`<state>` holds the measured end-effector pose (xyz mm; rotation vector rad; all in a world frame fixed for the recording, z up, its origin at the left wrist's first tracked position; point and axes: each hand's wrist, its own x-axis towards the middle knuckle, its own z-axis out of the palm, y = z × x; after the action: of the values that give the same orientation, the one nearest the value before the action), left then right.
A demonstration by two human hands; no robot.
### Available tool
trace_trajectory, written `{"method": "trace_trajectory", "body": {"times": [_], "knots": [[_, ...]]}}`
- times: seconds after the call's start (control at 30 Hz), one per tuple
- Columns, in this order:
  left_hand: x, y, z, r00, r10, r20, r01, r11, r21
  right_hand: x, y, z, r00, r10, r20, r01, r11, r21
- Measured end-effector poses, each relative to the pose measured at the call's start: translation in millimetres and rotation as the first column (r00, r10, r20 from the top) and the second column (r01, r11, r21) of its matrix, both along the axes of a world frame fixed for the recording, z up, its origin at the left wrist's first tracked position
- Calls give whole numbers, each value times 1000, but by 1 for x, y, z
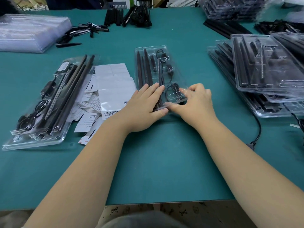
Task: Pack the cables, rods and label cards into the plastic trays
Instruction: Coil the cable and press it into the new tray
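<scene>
Plastic tray [148, 48] with dark rods [143, 69] and a coiled cable [172, 89] lies on the green desk [164, 153] straight ahead of me. My left hand [144, 104] presses flat on its near end, fingers straight over the rods. My right hand [196, 100] pinches the tray's near right corner. White label cards [113, 83] lie just left, beside another filled tray [37, 142].

A filled tray [153, 51] lies at the table's [164, 162] centre; label cards [113, 83] sit just left of it, another filled tray [32, 139] further left, stacked trays [263, 89] to its right, loose rods [85, 28] behind
</scene>
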<state>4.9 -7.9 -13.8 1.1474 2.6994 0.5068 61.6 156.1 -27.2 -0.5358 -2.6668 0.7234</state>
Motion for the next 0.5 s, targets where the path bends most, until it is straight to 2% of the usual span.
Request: {"method": "trace_trajectory", "body": {"times": [0.17,0.27,0.4,0.5], "knots": [[0,0,0,1000,1,5,-1,1000,-17,-1,-1,-1,1000,-10,0,10,1000,28],[0,0,0,1000,5,-4,-5,999,-39,0,-4,1,999,-23,29,20,992,125],[3,1,-1,999,7,-43,-9,999,-53,2,-6,0,983,6,181,-70,934,351],[6,2,0,995,-17,-97,14,999,-35,0,-5,-3,936,16,352,-142,932,333]]}}
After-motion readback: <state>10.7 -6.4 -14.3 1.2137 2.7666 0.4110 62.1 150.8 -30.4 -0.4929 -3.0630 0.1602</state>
